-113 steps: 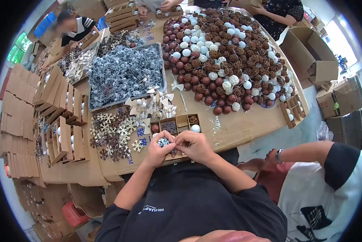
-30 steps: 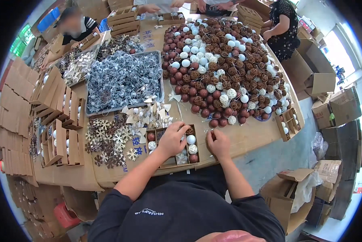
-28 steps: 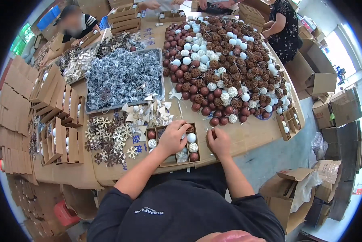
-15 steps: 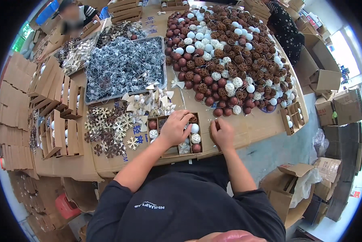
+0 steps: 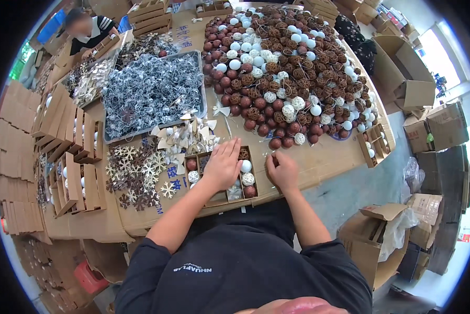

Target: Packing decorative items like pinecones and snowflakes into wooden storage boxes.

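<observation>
A shallow cardboard box with dividers [image 5: 254, 170] lies at the table's front edge. My left hand [image 5: 222, 166] rests flat over its middle, fingers stretched out, covering some compartments. Along the box's right side sit a brown wicker ball [image 5: 243, 153], a smooth white ball [image 5: 246, 166], a white wicker ball [image 5: 248, 179] and a dark red glittery ball [image 5: 249, 191]. Another dark red ball [image 5: 191, 164] shows at its left side. Just right of the box, my right hand [image 5: 283, 171] is closed above the cardboard-covered table; whatever its fingers hold is hidden.
A big heap of brown, red and white balls [image 5: 292, 73] covers the table's far right. Left of it stand a clear tub of silvery ornaments [image 5: 151, 89] and piled wooden snowflakes [image 5: 135, 172]. Filled divided boxes [image 5: 70, 183] stand farther left. A person [image 5: 86, 31] sits across the table.
My left hand's fingers, bent down into the box before, now lie straighter and flatter across it. My right hand stays closed beside the box. The whole view has shifted slightly.
</observation>
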Motion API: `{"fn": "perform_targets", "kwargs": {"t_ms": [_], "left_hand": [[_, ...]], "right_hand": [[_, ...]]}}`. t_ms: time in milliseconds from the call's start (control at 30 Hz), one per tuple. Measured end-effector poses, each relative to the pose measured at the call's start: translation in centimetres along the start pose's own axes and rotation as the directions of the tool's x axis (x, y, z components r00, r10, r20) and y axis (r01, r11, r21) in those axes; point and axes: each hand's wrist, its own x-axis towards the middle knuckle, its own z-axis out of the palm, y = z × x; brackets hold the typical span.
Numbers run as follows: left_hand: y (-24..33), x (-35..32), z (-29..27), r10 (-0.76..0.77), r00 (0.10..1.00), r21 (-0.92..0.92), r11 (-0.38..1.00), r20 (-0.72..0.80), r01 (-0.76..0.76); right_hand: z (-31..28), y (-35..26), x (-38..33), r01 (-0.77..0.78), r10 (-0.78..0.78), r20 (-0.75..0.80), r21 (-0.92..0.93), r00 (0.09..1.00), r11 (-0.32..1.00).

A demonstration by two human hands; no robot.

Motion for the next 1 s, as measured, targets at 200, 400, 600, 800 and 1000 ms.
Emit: {"fn": "perform_targets", "kwargs": {"t_ms": [200, 400, 600, 800, 1000], "left_hand": [[0.5, 0.0, 0.1, -0.05, 0.997, 0.073, 0.996, 0.057, 0.046], [1.2, 0.4, -0.1, -0.117, 0.978, 0.166, 0.982, 0.171, 0.089], [1.6, 0.7, -0.1, -0.151, 0.965, 0.191, 0.975, 0.215, 0.11], [1.5, 0.8, -0.1, -0.147, 0.965, 0.196, 0.975, 0.216, 0.105], [2.2, 1.8, -1.3, -0.188, 0.936, 0.197, 0.971, 0.297, 0.132]], "right_hand": [[0.0, -0.1, -0.1, -0.005, 0.005, 0.0, -0.016, 1.0, 1.0], [0.1, 0.1, -0.2, 0.028, -0.029, -0.025, -0.025, 0.999, 0.999], [-0.1, 0.1, -0.1, 0.008, -0.008, -0.004, -0.013, 1.0, 1.0], [-0.2, -0.2, 0.0, 0.006, -0.006, 0.002, 0.006, 1.0, 1.0], [-0.5, -0.3, 0.2, 0.004, -0.004, 0.015, -0.015, 1.0, 1.0]]}}
